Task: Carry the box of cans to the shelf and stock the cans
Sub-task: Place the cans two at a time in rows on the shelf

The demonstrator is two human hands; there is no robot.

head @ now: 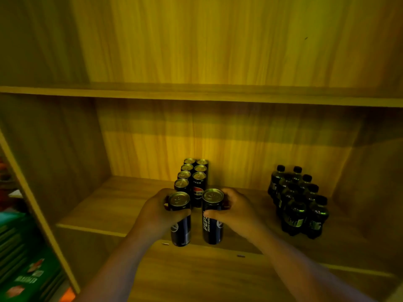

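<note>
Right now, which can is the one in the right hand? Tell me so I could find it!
Look at the wooden shelf with dark bottles at its right side. In the middle, two rows of cans run toward the back, and two more are held in front. Yours is the right-hand can in the right hand, the only one showing PEPSI written sideways.

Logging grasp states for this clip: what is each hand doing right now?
Left hand: closed around the left can, fingers wrapped near its top.
Right hand: closed around the right can, same grip.
</note>
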